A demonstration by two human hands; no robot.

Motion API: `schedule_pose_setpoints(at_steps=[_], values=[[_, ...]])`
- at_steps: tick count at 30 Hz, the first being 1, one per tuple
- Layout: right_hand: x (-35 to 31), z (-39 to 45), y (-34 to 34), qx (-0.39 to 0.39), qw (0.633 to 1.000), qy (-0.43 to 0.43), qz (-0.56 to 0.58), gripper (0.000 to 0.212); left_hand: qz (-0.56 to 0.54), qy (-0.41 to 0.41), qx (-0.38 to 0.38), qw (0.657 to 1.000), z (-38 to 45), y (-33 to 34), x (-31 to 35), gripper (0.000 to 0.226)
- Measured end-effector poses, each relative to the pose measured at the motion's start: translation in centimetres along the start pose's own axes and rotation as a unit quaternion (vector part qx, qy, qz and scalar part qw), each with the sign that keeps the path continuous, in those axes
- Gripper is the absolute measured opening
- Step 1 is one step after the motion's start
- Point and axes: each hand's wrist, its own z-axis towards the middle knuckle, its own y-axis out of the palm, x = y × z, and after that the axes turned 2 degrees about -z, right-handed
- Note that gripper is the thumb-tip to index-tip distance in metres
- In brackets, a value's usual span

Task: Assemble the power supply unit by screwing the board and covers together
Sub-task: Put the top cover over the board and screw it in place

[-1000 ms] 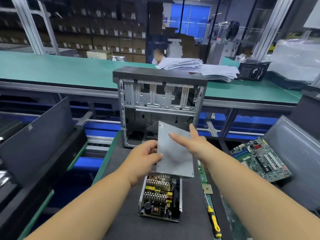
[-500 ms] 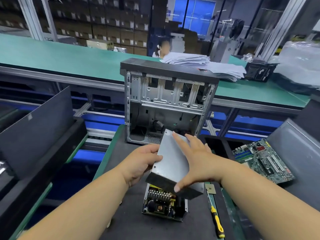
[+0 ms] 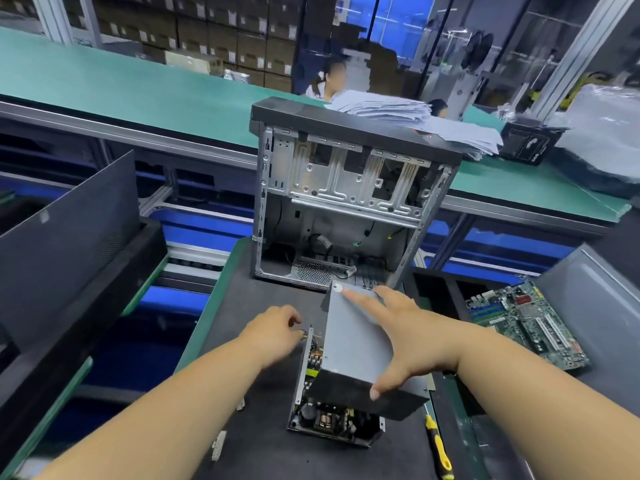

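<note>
head view: at lower centre of the frame, the power supply base rests on the dark mat; its tray holds the circuit board with coils and capacitors exposed. the grey cover sits tilted over the base, right side down, left side raised. the right hand grasps the cover, fingers spread on top, thumb on the near black face. the left hand pinches wires at the base's far left corner. behind, at centre frame, the open computer case stands upright, containing cables. a motherboard lies at right; a yellow screwdriver lies at lower right.
</note>
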Motion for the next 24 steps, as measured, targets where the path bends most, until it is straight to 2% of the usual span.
schedule_pose_setpoints(at_steps=[2, 5, 14, 24], values=[[-0.3, 0.5, 0.2, -0.020, 1.000, 0.006, -0.004, 0.135, 0.033, 0.003, -0.022, 0.999, 0.4, 0.7, -0.1, 0.036], [-0.8, 1.4, 0.3, -0.033, 0.999, 0.016, -0.006, 0.135, 0.052, 0.009, -0.025, 0.998, 0.8, 1.2, -0.3, 0.032], [-1.2, 2.8, 1.7, -0.059, 0.998, 0.014, -0.016, 0.137, -0.033, 0.007, -0.048, 0.998, 0.9, 1.4, -1.1, 0.029], [-1.6, 2.9, 2.9, -0.063, 0.997, 0.014, -0.036, 0.138, -0.042, 0.012, -0.053, 0.998, 0.9, 1.6, -1.1, 0.026]])
